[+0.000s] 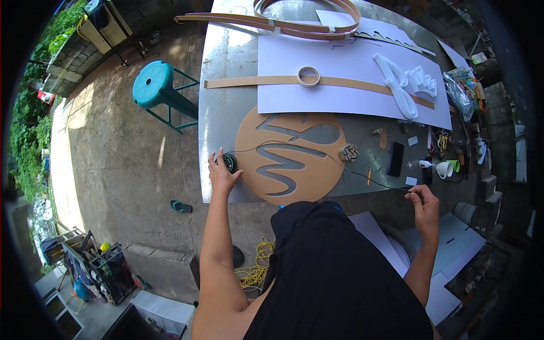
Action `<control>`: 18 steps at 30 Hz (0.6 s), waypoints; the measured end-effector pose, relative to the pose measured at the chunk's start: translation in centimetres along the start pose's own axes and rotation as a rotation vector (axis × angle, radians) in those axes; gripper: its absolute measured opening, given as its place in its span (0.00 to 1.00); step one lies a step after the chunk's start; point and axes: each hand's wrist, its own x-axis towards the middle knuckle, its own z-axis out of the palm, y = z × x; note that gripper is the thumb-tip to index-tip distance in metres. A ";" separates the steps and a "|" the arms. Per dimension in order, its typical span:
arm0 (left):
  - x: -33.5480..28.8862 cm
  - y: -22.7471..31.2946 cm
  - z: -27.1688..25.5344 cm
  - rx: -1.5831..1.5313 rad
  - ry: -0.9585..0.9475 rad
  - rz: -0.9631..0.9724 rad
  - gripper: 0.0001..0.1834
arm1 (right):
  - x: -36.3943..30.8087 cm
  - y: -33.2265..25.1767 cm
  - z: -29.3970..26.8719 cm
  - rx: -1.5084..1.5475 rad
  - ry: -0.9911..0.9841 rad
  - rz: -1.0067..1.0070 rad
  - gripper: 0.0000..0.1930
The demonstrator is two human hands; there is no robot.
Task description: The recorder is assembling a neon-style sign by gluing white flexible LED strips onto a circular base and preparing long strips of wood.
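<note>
A round tan board (317, 184) with curving shapes cut through it lies at the near edge of the metal table. At its left side my left hand (223, 177) grips a small dark spool (230, 163) between thumb and spread fingers. From the spool a thin dark cord (362, 174) runs slackly across the board to the right. My right hand (426, 204) pinches the cord's other end beyond the table's near edge, right of the board. A small bundle of grey-brown pieces (348, 152) sits against the board's right rim.
Beyond the board, a white sheet (283, 102) bears a tape roll (308, 77), a long brown strip (232, 83) and white cut-out letters (399, 93). A phone (396, 158), pencil (369, 175) and mugs (444, 169) are at right. A teal stool (154, 85) stands left.
</note>
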 end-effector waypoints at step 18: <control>-3.1 8.4 0.8 -0.082 0.018 0.019 0.34 | 4.4 2.8 -8.1 0.036 0.098 0.048 0.08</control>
